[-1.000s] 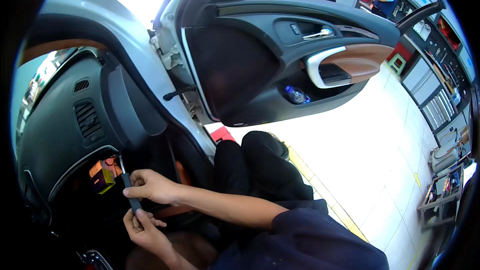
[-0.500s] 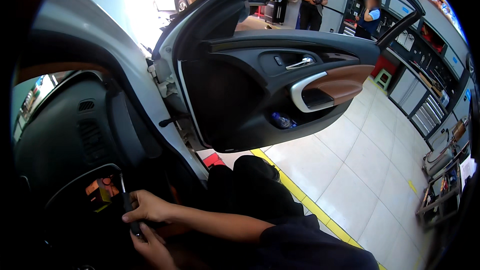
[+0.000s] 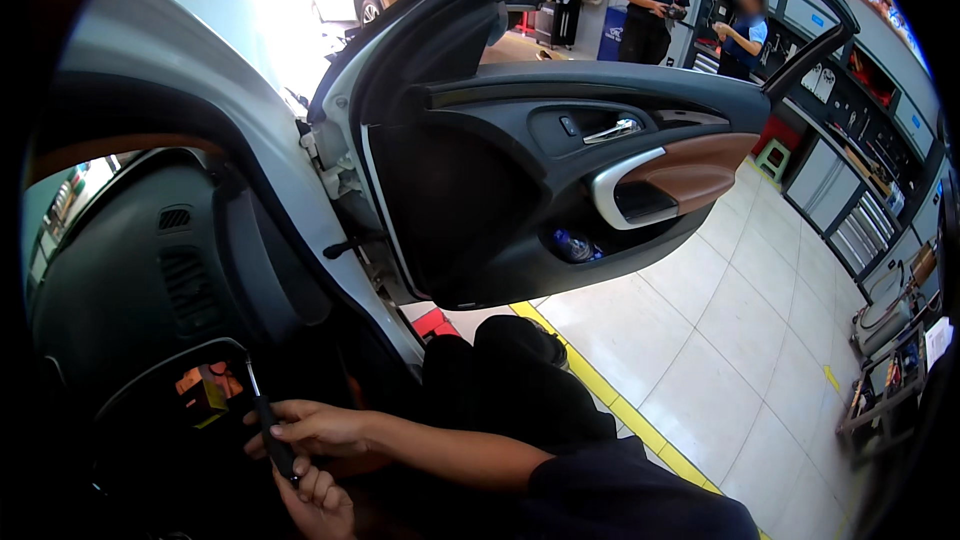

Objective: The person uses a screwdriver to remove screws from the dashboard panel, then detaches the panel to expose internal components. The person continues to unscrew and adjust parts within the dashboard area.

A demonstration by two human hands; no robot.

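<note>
The open car door [image 3: 560,170] carries a pocket [image 3: 590,245] at its lower edge with a small blue bottle [image 3: 572,245] lying in it. Down at seven o'clock, an opening in the dashboard end [image 3: 150,280] shows an orange fuse box [image 3: 205,390]. Both hands grip a dark slim tool [image 3: 270,435] just at four o'clock of that opening: the right hand [image 3: 310,428] curled over it, the left hand [image 3: 320,505] clasping its lower end from below.
</note>
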